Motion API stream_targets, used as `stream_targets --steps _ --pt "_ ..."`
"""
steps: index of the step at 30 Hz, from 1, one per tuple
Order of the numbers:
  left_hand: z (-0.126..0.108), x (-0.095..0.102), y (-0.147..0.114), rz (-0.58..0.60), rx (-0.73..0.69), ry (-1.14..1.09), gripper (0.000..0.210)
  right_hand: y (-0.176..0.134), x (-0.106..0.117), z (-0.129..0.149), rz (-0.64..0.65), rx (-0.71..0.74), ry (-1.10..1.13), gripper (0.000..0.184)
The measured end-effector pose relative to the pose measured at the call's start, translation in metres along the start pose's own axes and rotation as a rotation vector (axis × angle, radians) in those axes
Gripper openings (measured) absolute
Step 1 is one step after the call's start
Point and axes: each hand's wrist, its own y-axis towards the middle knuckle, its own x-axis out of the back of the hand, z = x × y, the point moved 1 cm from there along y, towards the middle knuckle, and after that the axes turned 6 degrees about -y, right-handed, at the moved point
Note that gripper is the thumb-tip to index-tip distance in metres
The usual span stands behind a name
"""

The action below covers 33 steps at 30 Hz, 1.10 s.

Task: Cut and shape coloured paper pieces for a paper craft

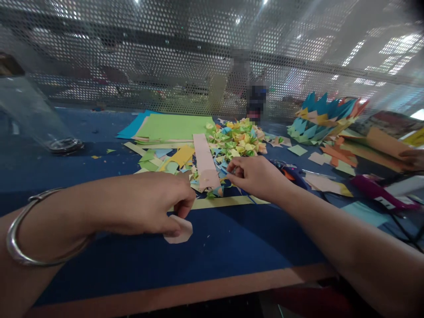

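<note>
My left hand [165,205] pinches a small pale pink piece of paper [180,233] with cut corners, low over the blue tabletop. Farther forward, the curled fingers of my right hand [253,176] are at the edge of a pile of paper scraps [179,159]. Whatever they may hold is too small or hidden to make out. A long pale pink paper strip [204,159] lies over the scraps between my hands. Just behind my right hand is a heap of small folded paper flowers [240,139] in yellow, green and pink.
Stacked green and blue sheets [179,126] lie at the back. A clear bottle [39,115] stands on the left. To the right are a folded paper crown-like piece [323,117], a purple tool with a cord [380,192] and another person's hand [414,157]. A perforated metal screen [149,57] rises behind.
</note>
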Motion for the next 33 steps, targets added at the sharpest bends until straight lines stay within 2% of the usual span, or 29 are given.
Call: stream_targets --steps 1,3,6,8,14,19,23,25,27,31,33 --pt "0.001 0.001 0.002 0.097 0.007 0.016 0.013 0.0 0.0 0.0 -0.006 -0.005 0.002 0.015" --pt "0.003 0.006 0.007 0.108 0.018 -0.054 0.012 -0.001 0.0 0.0 -0.042 -0.013 0.017 0.015" --pt "0.005 0.013 0.016 -0.136 -0.015 -0.302 0.007 -0.003 0.001 0.002 -0.169 0.026 0.073 0.015" --pt "0.008 0.012 0.022 -0.296 -0.011 -0.523 0.011 -0.006 0.002 0.005 -0.266 0.085 0.121 0.016" --pt "0.011 -0.001 0.034 -0.477 0.039 -0.92 0.017 -0.014 0.004 0.014 -0.449 0.234 0.208 0.015" --pt "0.008 -0.01 0.037 -0.399 0.018 -0.978 0.01 -0.018 0.002 0.023 -0.412 0.399 0.233 0.022" --pt "0.009 -0.005 0.033 -0.489 -0.016 -0.883 0.013 -0.018 0.001 0.024 -0.41 0.454 0.248 0.019" --pt "0.009 0.001 0.029 -0.456 -0.011 -0.821 0.012 -0.017 0.003 0.023 -0.392 0.456 0.251 0.016" --pt "0.009 0.006 0.025 -0.337 0.007 -0.761 0.01 -0.016 0.005 0.022 -0.324 0.435 0.253 0.014" --pt "0.008 0.005 0.017 -0.038 0.065 -0.664 0.017 -0.016 0.006 0.021 -0.038 0.36 0.28 0.014" --pt "0.009 0.0 0.015 0.071 0.081 -0.594 0.018 -0.017 0.006 0.021 0.058 0.351 0.269 0.015"
